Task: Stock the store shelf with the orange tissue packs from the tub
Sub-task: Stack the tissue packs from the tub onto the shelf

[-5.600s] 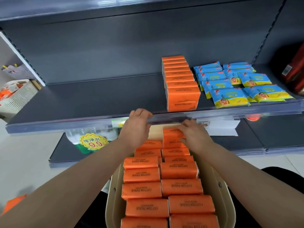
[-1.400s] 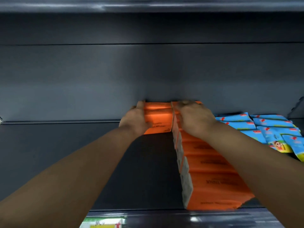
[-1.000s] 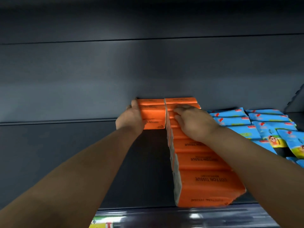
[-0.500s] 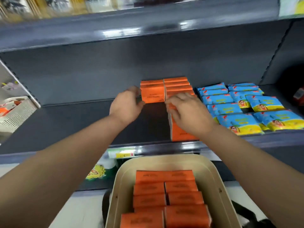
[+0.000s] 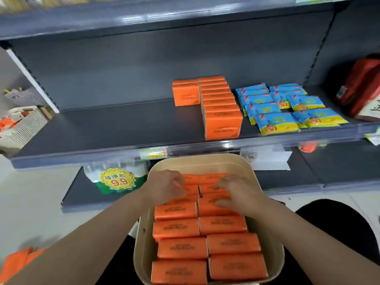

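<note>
A beige tub [image 5: 276, 241] below the shelf holds two columns of orange tissue packs [image 5: 223, 225]. My left hand [image 5: 166, 187] rests on the far packs of the left column, fingers curled. My right hand [image 5: 236, 192] lies over the far packs of the right column, fingers spread. Whether either hand grips a pack is unclear. On the dark shelf [image 5: 115, 128] a full row of orange packs [image 5: 222, 112] runs front to back. A short stack of orange packs [image 5: 186, 95] stands to its left, against the back wall.
Blue and yellow packets [image 5: 275, 109] lie right of the orange row. A red bag [image 5: 362, 89] sits at the far right. A white crate [image 5: 22, 126] stands at the left. A lower shelf carries a 9.9 price sign [image 5: 117, 179]. More orange packaging [image 5: 14, 262] lies bottom left.
Both hands have come off the packs on the shelf and dropped back into the tub. The short stack now stands alone at the back of the shelf.
</note>
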### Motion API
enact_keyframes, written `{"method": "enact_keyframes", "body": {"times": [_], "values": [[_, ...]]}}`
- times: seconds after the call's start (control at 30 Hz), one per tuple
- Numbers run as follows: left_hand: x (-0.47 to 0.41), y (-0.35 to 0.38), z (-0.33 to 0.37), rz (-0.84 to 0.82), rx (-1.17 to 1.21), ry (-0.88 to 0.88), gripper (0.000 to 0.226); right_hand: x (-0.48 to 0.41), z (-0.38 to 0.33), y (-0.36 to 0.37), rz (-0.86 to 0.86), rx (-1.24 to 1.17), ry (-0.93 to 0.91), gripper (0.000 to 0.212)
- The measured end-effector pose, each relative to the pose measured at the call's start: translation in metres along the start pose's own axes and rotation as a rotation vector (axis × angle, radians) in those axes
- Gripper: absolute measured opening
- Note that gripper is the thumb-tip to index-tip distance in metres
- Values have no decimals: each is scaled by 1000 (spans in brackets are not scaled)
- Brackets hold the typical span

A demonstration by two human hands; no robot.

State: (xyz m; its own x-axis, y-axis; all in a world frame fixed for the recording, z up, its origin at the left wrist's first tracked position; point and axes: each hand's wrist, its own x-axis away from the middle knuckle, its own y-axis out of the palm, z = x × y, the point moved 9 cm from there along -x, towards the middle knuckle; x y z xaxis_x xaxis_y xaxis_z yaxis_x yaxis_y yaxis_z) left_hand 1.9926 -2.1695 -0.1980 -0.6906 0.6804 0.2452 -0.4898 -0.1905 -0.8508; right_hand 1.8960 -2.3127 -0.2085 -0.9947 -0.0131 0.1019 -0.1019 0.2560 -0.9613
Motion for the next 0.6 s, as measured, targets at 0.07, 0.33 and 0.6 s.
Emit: {"method": "enact_keyframes", "body": {"times": [0.07, 0.33, 0.6], "values": [[6, 9, -4, -40, 12, -28, 31, -1, 2, 7, -28, -23, 27, 49], [9, 33, -11, -174, -81, -55, 42, -6, 2, 21, -126, -35, 53, 45], [4, 38, -20, -170, -104, -78, 32, -1, 13, 3, 43, -16, 114, 39]]}}
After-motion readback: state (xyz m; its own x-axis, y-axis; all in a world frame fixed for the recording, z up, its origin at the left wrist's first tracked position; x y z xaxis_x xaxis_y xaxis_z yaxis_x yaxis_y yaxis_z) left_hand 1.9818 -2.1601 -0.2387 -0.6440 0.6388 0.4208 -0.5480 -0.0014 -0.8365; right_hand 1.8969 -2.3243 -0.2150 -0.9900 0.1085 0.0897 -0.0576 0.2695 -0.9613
